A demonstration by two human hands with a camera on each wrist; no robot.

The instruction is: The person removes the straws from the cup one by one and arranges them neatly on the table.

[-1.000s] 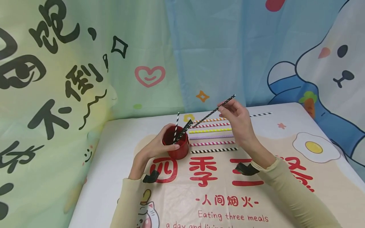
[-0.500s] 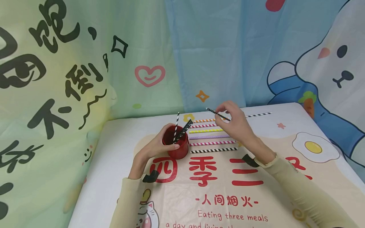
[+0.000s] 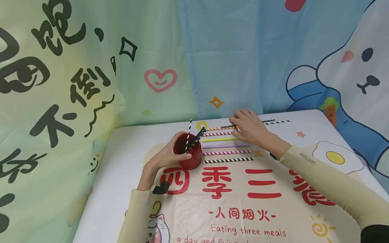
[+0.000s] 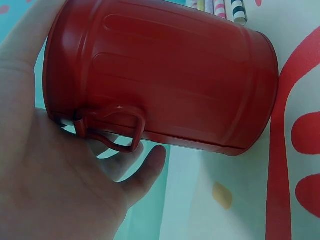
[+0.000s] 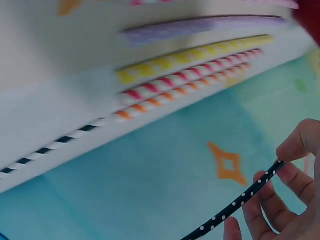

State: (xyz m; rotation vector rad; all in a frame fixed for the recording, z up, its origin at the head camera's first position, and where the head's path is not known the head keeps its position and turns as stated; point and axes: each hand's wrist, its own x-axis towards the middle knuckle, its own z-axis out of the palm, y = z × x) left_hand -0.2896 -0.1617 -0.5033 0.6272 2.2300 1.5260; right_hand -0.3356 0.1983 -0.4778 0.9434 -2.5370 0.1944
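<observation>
My left hand (image 3: 165,155) holds a red metal bucket (image 3: 191,163) upright on the table; the left wrist view shows its wall and a small side handle (image 4: 137,127). Inside lean a black-and-white striped straw (image 3: 189,130) and black straws with white dots (image 3: 199,135). My right hand (image 3: 247,125), over the far end of a row of straws, pinches a black straw with white dots (image 5: 255,188) between thumb and fingers. In the head view that hand covers the straw's middle, and both its ends show.
Patterned paper straws lie side by side right of the bucket: orange-striped (image 3: 215,129), yellow (image 3: 220,139), lilac (image 3: 226,146), pink-striped (image 3: 228,153) and black-striped (image 3: 228,160) among them. Another black-and-white straw (image 3: 282,122) lies farther right. A printed curtain (image 3: 225,60) hangs behind the table.
My right hand has lowered toward the table's back edge, turning the dotted straw from a steep slant to nearly level beside the row. The left hand and bucket stay put.
</observation>
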